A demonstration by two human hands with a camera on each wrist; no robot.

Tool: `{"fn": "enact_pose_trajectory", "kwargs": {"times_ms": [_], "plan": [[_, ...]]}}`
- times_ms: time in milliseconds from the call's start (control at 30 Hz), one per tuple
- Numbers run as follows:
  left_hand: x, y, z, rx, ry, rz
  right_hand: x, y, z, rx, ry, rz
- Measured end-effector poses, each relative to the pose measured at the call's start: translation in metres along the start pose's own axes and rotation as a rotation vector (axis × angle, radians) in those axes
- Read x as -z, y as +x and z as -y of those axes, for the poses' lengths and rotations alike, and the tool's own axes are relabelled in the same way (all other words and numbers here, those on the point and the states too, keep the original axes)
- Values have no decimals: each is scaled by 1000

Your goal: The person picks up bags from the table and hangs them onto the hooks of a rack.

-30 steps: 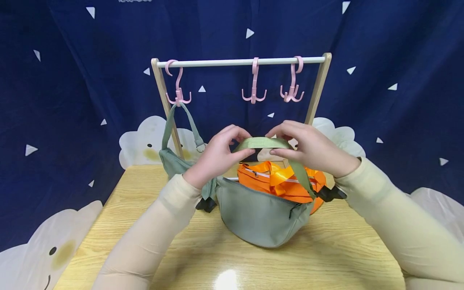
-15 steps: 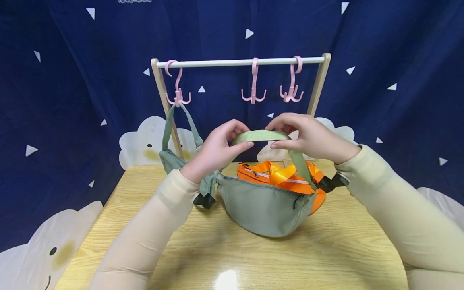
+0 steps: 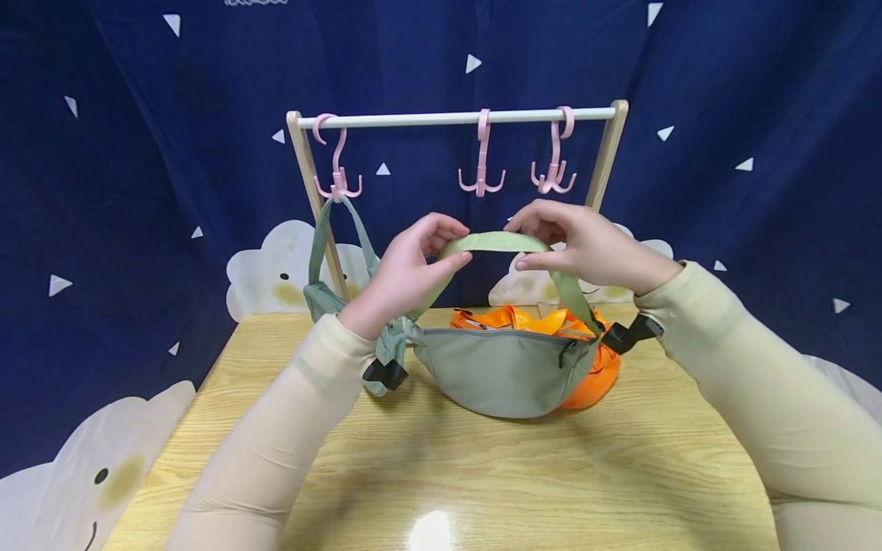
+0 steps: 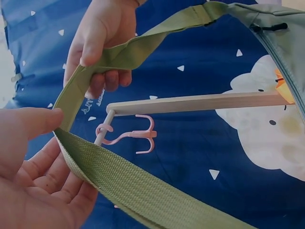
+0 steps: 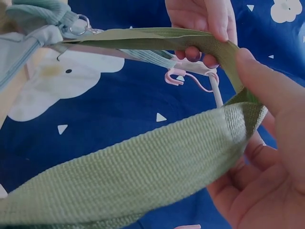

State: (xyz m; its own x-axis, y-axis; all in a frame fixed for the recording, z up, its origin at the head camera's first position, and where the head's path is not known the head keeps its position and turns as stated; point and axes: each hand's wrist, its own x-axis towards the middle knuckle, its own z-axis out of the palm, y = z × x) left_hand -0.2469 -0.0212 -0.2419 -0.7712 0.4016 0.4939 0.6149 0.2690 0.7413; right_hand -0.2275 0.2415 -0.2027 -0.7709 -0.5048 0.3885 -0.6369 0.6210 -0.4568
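Note:
Between thumb and fingers, my left hand (image 3: 413,264) pinches the left part of a light green webbing strap (image 3: 499,242). My right hand (image 3: 586,241) pinches the same strap on its right side, so it arches between the two hands. Below hangs the grey-green waist bag (image 3: 506,375) that the strap belongs to, its zipped top edge facing up. In the left wrist view the strap (image 4: 138,176) bends over the left fingers. The right wrist view shows the strap (image 5: 143,167) passing between the right thumb and fingers.
Pink multi-prong hooks hang on a white rail (image 3: 413,119): a left hook (image 3: 338,184), a middle hook (image 3: 482,180) and a right hook (image 3: 554,176). A teal bag (image 3: 324,300) hangs from the left one. An orange bag (image 3: 596,383) lies on the wooden table (image 3: 441,467) behind the grey-green bag.
Both hands have risen with the strap, and the grey-green bag has come up with them. It now hides more of the orange bag's upper part.

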Motion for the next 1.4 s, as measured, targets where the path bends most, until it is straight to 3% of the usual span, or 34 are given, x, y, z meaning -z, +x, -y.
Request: {"fn": "enact_pose_trajectory", "kwargs": {"times_ms": [367, 700, 1033, 1400], "plan": [[-1, 3, 0, -14, -40, -39, 2, 8, -4, -37, -32, -12], [-9, 8, 1, -21, -69, -94, 2, 14, -14, 21, -51, -67], [-15, 17, 8, -42, -106, -175, 0, 23, -24, -2, 61, -158], [-17, 27, 13, -15, -155, -254, -4, 34, -24, -100, 137, -234]]}}
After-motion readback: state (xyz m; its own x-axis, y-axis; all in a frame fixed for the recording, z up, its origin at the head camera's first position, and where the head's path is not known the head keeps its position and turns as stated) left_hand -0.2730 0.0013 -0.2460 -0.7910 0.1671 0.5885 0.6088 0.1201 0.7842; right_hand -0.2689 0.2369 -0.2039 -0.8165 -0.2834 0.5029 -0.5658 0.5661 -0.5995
